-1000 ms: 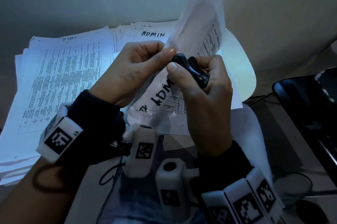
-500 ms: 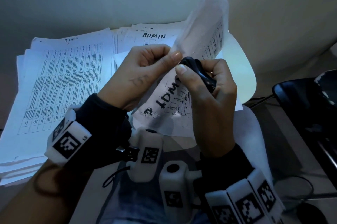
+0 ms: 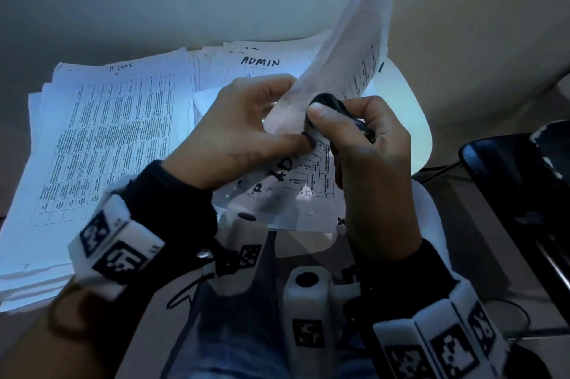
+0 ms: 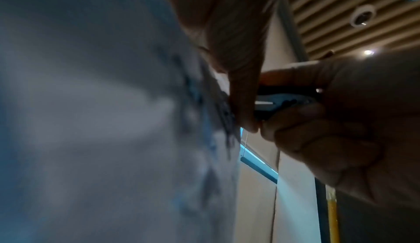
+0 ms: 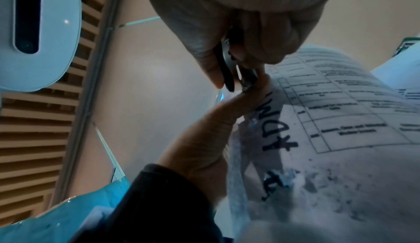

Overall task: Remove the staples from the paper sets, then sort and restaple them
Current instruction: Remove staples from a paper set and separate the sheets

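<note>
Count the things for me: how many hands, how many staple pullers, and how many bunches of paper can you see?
Hands: 2, the left hand and the right hand.
Staple pullers: 1, the black staple puller in the right hand.
Paper bunches: 3, the held set, the left stack and the ADMIN stack.
Total: 6.

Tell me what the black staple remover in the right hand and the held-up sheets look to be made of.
Black staple remover: glossy black grips, likely plastic; grey metal jaws glint in the right wrist view. Held-up printed sheets: thin matte white paper, curling limply, light showing through, with printed tables and marker lettering.
</note>
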Demonstrator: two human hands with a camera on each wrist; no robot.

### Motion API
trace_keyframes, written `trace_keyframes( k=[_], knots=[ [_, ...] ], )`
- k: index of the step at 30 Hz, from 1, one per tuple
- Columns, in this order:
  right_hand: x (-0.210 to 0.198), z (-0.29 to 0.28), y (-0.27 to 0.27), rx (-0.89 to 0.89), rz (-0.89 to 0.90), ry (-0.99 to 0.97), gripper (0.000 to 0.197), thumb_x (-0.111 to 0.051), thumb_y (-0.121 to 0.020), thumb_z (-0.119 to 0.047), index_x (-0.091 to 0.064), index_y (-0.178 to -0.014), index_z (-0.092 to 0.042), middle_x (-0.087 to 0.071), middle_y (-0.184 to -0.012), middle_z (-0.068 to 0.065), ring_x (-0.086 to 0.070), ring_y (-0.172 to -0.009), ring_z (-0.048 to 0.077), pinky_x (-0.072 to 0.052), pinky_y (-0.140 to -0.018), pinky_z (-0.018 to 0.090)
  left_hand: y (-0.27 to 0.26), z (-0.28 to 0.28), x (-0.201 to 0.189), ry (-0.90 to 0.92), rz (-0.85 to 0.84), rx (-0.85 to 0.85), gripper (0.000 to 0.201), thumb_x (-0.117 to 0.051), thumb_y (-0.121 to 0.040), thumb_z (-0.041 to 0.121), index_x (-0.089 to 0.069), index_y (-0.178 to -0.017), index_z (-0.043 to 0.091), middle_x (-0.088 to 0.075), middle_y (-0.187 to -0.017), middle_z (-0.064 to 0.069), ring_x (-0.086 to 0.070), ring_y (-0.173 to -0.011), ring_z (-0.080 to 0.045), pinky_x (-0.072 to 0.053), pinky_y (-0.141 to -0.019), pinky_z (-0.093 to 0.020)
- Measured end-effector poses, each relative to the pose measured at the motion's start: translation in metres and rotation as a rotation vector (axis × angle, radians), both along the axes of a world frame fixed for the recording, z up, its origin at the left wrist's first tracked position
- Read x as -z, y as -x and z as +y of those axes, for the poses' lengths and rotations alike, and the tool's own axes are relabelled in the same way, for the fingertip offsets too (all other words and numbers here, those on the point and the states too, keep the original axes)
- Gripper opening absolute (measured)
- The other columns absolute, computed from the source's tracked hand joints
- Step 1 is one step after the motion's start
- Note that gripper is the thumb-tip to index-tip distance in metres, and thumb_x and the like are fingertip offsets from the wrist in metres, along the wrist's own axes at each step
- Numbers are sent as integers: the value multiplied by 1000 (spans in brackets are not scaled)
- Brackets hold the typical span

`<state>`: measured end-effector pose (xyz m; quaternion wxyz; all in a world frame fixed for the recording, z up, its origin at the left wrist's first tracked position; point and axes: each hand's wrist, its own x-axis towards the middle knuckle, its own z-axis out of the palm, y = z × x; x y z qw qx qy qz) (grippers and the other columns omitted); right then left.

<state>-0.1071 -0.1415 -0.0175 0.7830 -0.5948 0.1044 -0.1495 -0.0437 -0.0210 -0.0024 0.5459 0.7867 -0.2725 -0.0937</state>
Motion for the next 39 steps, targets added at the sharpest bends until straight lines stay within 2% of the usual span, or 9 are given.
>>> trace_keyframes(
  k=[2, 4, 7, 12, 16, 25, 28, 35, 39],
  knots=[
    [-4, 1, 1, 15, 1, 61, 13, -68, -77, -23, -59, -78, -14, -59, -63, -7, -57, -60, 9, -45, -54, 18, 2, -8, -1, -66, -197, -94, 30, -73, -73, 21, -63, -81, -7, -60, -71, -23, -51, -60, -26, -44, -53, -35],
    [-7, 0, 2, 29, 13, 84, 14, -68, -81, -19, -57, -75, -14, -51, -52, -13, -46, -48, 1, -35, -46, 11, 2, -13, -2, -110, -331, -169, 34, -69, -76, 28, -60, -69, -4, -48, -56, -15, -41, -52, -19, -35, -48, -32],
    [-6, -2, 2, 34, 26, 88, 17, -67, -81, -19, -54, -71, -14, -44, -45, -15, -40, -44, 1, -30, -44, 10, 2, -13, 1, -194, -437, -221, 30, -64, -80, 27, -56, -59, 6, -38, -49, -2, -38, -50, -17, -32, -47, -30],
    [-6, 0, 3, 41, -5, 72, 18, -67, -81, -19, -53, -70, -15, -45, -46, -14, -41, -44, 1, -31, -44, 11, 6, -15, -4, -291, -530, -260, 39, -59, -81, 29, -37, -49, 25, -27, -43, 5, -30, -44, -15, -24, -47, -25],
    [-6, 8, 6, 134, -89, 161, 17, -68, -81, -18, -53, -74, -15, -55, -56, -17, -49, -52, -2, -37, -50, 8, 10, -16, -5, -370, -527, -280, 24, -55, -76, 26, -58, -57, 13, -31, -41, 8, -36, -44, -13, -28, -48, -24],
    [0, 5, 7, 155, -98, 104, 14, -67, -82, -12, -55, -76, -13, -58, -58, -17, -55, -56, -3, -40, -53, 8, 9, -18, 1, -350, -504, -290, 32, -56, -79, 36, -66, -66, 9, -44, -45, 0, -45, -49, -19, -35, -48, -30],
    [-1, 5, 7, 152, -111, 142, 16, -67, -82, -12, -53, -75, -15, -58, -59, -18, -55, -58, -4, -40, -54, 7, 8, -18, 1, -336, -518, -306, 32, -55, -80, 35, -63, -64, 9, -39, -44, 2, -40, -47, -15, -33, -47, -29],
    [-1, 5, 2, 113, -44, 62, 17, -65, -76, -27, -53, -71, -15, -44, -47, -12, -39, -44, 3, -31, -46, 14, 9, -17, -1, -321, -632, -320, 23, -56, -83, 30, -52, -65, 16, -34, -47, 7, -34, -49, -16, -31, -47, -26],
    [-2, 3, 2, 82, -45, 28, 18, -63, -74, -29, -51, -70, -17, -39, -45, -13, -34, -42, 3, -28, -44, 14, 10, -17, -2, -264, -654, -354, 23, -57, -83, 30, -63, -71, 11, -44, -51, 5, -44, -48, -23, -36, -48, -29]
  ],
)
